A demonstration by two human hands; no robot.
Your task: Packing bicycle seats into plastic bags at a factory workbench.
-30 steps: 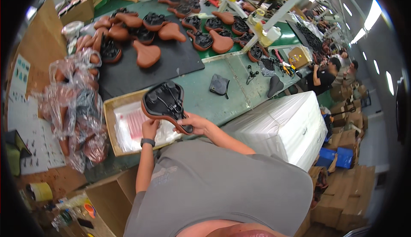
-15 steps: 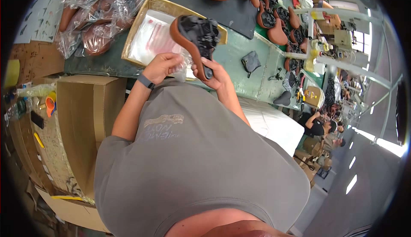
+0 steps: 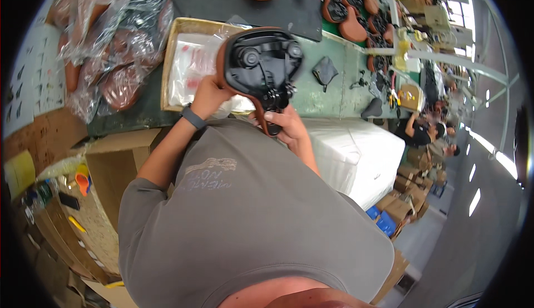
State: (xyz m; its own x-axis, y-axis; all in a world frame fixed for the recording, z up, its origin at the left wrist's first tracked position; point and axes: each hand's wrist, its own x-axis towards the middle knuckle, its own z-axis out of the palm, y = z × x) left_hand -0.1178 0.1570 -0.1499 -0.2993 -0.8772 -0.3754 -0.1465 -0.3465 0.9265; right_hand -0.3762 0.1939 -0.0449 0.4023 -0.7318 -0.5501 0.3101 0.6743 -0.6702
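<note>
A brown bicycle saddle is held up in front of me, its black underside with two round springs facing my view. My right hand is closed around the saddle's narrow nose, which points down toward my body. My left hand is at the saddle's wide left edge. Its fingers pass behind the saddle and are hidden, so I cannot tell whether they grip anything. Behind the saddle, a shallow cardboard box holds clear plastic bags with red print.
Plastic-wrapped brown saddles are piled at the left. More saddles lie on the green bench at the far right, beyond a small black pouch. A cardboard carton and a white wrapped block flank me.
The saddle has turned so its underside faces me more fully, and its nose has come closer to my body. My left hand, earlier pinching clear plastic, has moved behind the saddle's edge.
</note>
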